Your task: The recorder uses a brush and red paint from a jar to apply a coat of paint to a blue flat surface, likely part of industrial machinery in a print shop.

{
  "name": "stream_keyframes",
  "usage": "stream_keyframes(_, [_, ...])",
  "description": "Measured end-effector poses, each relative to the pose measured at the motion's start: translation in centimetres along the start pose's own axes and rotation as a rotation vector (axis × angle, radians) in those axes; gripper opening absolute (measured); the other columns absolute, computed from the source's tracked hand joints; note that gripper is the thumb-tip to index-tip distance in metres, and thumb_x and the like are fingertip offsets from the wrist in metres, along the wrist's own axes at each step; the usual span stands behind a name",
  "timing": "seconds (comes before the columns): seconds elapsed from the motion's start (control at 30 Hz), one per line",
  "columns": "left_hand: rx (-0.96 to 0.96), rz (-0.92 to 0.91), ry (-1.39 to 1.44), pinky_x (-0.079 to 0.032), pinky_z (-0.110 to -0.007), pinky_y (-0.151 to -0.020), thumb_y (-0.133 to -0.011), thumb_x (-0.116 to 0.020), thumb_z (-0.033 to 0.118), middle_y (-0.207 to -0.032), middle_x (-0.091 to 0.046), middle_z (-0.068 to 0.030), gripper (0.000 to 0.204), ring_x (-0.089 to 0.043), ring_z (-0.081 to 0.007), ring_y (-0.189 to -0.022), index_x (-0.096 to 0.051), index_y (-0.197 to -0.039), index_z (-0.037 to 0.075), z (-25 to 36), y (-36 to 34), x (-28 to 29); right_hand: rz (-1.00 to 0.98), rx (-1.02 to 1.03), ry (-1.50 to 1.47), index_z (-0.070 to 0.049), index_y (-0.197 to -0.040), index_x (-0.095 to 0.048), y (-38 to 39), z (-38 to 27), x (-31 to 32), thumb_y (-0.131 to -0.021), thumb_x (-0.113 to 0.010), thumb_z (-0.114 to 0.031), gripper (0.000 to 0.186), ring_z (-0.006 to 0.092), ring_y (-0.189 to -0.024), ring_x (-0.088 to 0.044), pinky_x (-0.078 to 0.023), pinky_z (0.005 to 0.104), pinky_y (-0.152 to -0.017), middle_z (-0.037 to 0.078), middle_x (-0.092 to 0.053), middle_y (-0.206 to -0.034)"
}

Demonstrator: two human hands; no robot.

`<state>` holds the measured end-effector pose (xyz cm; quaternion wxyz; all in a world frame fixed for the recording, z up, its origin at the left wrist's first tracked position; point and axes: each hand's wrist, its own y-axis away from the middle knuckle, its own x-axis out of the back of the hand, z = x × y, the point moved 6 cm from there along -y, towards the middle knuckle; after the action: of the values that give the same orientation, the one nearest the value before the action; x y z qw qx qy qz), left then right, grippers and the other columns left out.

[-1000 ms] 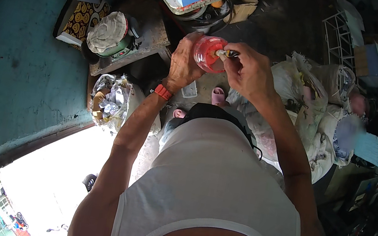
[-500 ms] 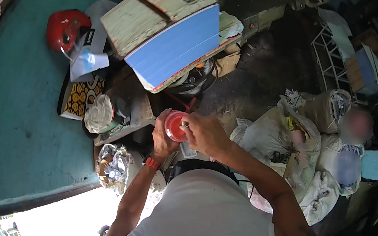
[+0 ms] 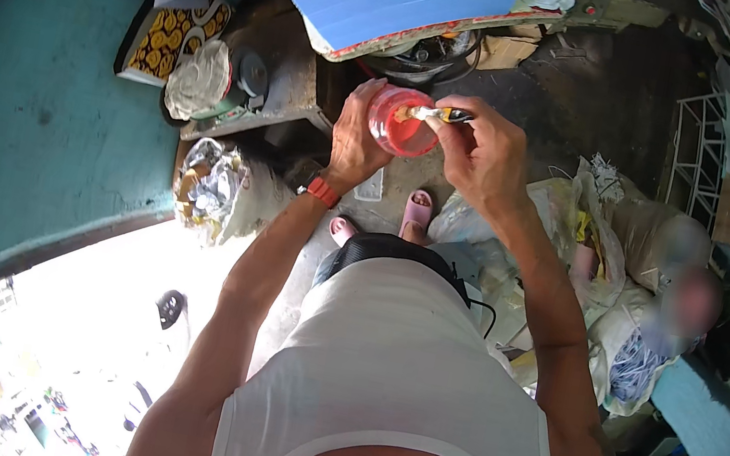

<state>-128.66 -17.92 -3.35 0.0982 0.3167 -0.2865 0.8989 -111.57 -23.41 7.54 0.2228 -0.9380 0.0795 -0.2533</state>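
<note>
Teal wall [image 3: 34, 111]: standing at nine o'clock
Left hand [image 3: 358, 141]: gripping red jar [image 3: 408, 140]
Right hand [image 3: 491, 157]: fingers pinching brush [image 3: 426, 114] — pointing toward nine o'clock, over jar's mouth

The translucent red jar [image 3: 412, 138] is open — a black-and-yellow brush [image 3: 436, 114] crosses its rim.

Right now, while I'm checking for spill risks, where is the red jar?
The red jar is in the upper middle of the head view, held by the left hand, with the brush in the right hand at its mouth.
</note>
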Motion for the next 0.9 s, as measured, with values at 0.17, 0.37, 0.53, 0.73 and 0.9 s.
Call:
stream_keyframes(0.17, [-0.044, 0.034, -0.001, -0.049, -0.044, -0.097, -0.060, -0.090, 0.024, -0.129, -0.053, -0.0196, 0.091, -0.055, -0.0385, -0.119, -0.042, -0.135, 0.004, -1.0, 0.3, -0.2, -0.119, 0.085, 0.086, 0.000, -0.095, -0.062, -0.1, 0.7, -2.2, -0.083, -0.069, -0.004, 0.015, 0.0333, -0.071, -0.068, -0.055, 0.0392, -0.061, 0.016, -0.068, -0.086])
stream_keyframes(0.37, [-0.029, 0.056, 0.000, -0.048, -0.045, -0.098, -0.061, -0.089, 0.023, -0.127, -0.055, -0.0179, 0.088, -0.055, -0.0391, -0.118, -0.043, -0.133, 0.004, -2.2, 1.2, -0.6, -0.121, 0.091, 0.139, -0.002, -0.089, -0.063, 0.1, 2.0, -3.5, -0.085, -0.071, -0.011, 0.013, 0.0337, -0.062, -0.067, -0.054, 0.0396, -0.054, 0.016, -0.067, -0.077])
stream_keyframes(0.53, [-0.060, 0.080, 0.012, -0.048, -0.045, -0.098, -0.061, -0.089, 0.022, -0.125, -0.056, -0.0165, 0.086, -0.055, -0.0388, -0.118, -0.044, -0.132, 0.004, -2.0, 1.0, -0.6, -0.097, 0.053, 0.178, -0.002, -0.083, -0.063, 0.3, 3.1, -4.2, -0.085, -0.074, -0.018, 0.020, 0.0304, -0.054, -0.064, -0.051, 0.0372, -0.047, 0.014, -0.065, -0.069])
stream_keyframes(0.73, [-0.055, 0.043, -0.002, -0.047, -0.045, -0.099, -0.061, -0.088, 0.021, -0.125, -0.056, -0.0173, 0.086, -0.055, -0.0392, -0.118, -0.043, -0.132, 0.004, -2.3, 0.4, -1.0, 0.009, 0.043, 0.207, -0.002, -0.079, -0.062, 0.0, 4.2, -3.3, -0.084, -0.077, -0.022, 0.025, 0.0289, -0.049, -0.062, -0.048, 0.0358, -0.044, 0.013, -0.061, -0.061])
stream_keyframes(0.9, [-0.064, 0.015, -0.018, -0.048, -0.045, -0.099, -0.060, -0.088, 0.021, -0.127, -0.054, -0.0186, 0.087, -0.054, -0.0395, -0.119, -0.043, -0.133, 0.005, -2.7, -0.8, -2.0, 0.035, 0.067, 0.228, -0.002, -0.079, -0.063, -0.4, 4.3, -2.0, -0.085, -0.076, -0.021, 0.023, 0.0241, -0.048, -0.063, -0.048, 0.0340, -0.044, 0.011, -0.061, -0.059])
